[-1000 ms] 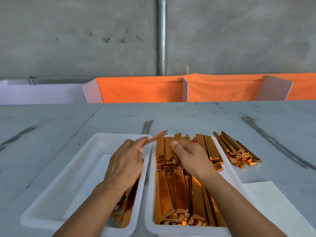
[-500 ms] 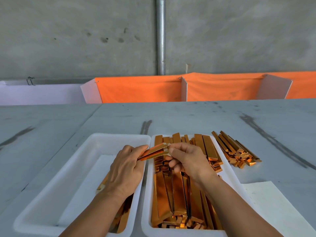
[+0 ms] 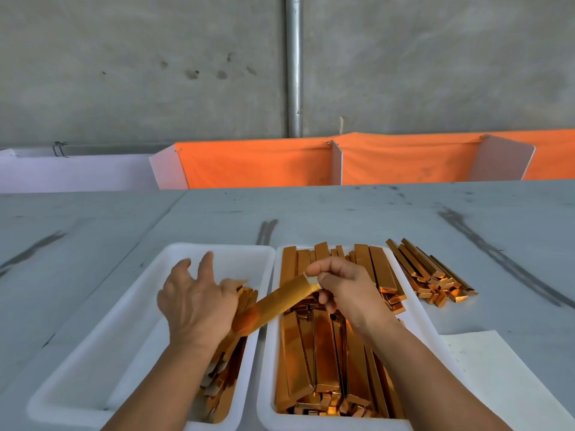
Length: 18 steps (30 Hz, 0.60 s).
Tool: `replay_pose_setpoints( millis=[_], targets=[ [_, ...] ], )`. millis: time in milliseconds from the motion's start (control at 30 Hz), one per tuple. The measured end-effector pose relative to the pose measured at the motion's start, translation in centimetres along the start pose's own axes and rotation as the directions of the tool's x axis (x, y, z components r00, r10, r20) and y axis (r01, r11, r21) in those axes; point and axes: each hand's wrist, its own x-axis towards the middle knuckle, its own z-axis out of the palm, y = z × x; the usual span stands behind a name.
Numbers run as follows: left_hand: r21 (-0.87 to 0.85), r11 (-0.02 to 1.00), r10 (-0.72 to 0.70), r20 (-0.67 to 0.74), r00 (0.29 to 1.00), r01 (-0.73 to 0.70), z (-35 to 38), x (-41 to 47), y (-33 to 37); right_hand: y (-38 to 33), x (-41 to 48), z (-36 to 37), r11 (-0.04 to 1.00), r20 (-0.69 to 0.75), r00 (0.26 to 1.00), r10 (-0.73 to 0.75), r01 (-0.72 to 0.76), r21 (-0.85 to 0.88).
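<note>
A long gold cardboard strip (image 3: 273, 306) slants between my hands, above the gap between two white trays. My right hand (image 3: 345, 290) pinches its upper end over the right tray (image 3: 266, 353), which is filled with several gold strips. My left hand (image 3: 196, 303) is over the left tray (image 3: 130, 306) with fingers spread and straight; the strip's lower end lies against its palm side, and whether the thumb holds it is hidden. A few flattened gold pieces (image 3: 224, 368) lie along the left tray's right side.
A loose pile of gold strips (image 3: 432, 275) lies on the grey table right of the trays. A white paper sheet (image 3: 497, 374) sits at the front right. Orange cloth dividers (image 3: 258, 166) stand along the table's far edge before a concrete wall.
My left hand has spread its fingers and dropped lower over the left tray. The strip, earlier held nearly level between both hands, now slants down to the left from my right hand.
</note>
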Motion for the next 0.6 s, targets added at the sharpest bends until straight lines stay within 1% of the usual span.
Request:
replay_pose_setpoints(
  millis=[33,67,100,133,167,200,233,267,300,467,533,600],
  targets=[
    [-0.052,0.993,0.106,-0.053,0.993,-0.109,-0.4,-0.4,0.5,0.0,0.0,0.1,1.0,0.005,1.0,-0.006,0.006,-0.014],
    [-0.115,0.961,0.241,-0.095,0.966,-0.251,-0.7,-1.0,1.2,0.0,-0.1,0.2,0.999,0.006,1.0,-0.015,0.015,-0.03],
    [-0.157,0.906,0.38,-0.11,0.918,-0.394,-0.9,-1.5,1.8,0.0,-0.2,0.4,0.998,0.006,1.0,-0.029,0.029,-0.047],
    [-0.176,0.845,0.497,-0.091,0.863,-0.506,-0.8,-2.2,2.3,0.1,-0.3,0.4,0.997,0.006,0.999,-0.048,0.048,-0.061],
    [-0.177,0.802,0.575,-0.032,0.817,-0.571,-0.7,-2.8,2.7,0.1,-0.3,0.5,0.995,0.005,0.997,-0.071,0.072,-0.071],
    [-0.173,0.786,0.609,0.046,0.792,-0.594,-0.5,-3.2,3.0,0.2,-0.4,0.5,0.993,0.005,0.996,-0.094,0.094,-0.076],
    [-0.162,0.788,0.613,0.115,0.781,-0.594,-0.3,-3.3,3.0,0.2,-0.4,0.5,0.991,0.006,0.994,-0.112,0.112,-0.076],
    [-0.141,0.793,0.609,0.155,0.778,-0.593,0.1,-3.3,2.8,0.3,-0.4,0.5,0.989,0.005,0.992,-0.125,0.125,-0.074],
    [-0.128,0.796,0.605,0.165,0.779,-0.592,0.4,-3.1,2.5,0.3,-0.4,0.6,0.989,0.002,0.991,-0.132,0.132,-0.07],
    [-0.153,0.813,0.578,0.094,0.81,-0.562,0.9,-2.9,2.4,0.3,-0.4,0.8,0.988,-0.048,0.987,-0.154,0.153,-0.022],
    [-0.179,0.828,0.55,0.067,0.833,-0.532,0.8,-2.9,2.5,0.4,-0.4,0.9,0.98,-0.105,0.975,-0.197,0.191,-0.056],
    [-0.177,0.841,0.527,0.048,0.849,-0.512,0.7,-2.8,2.5,0.5,-0.5,0.9,0.962,-0.154,0.953,-0.26,0.241,-0.129]
  ],
)
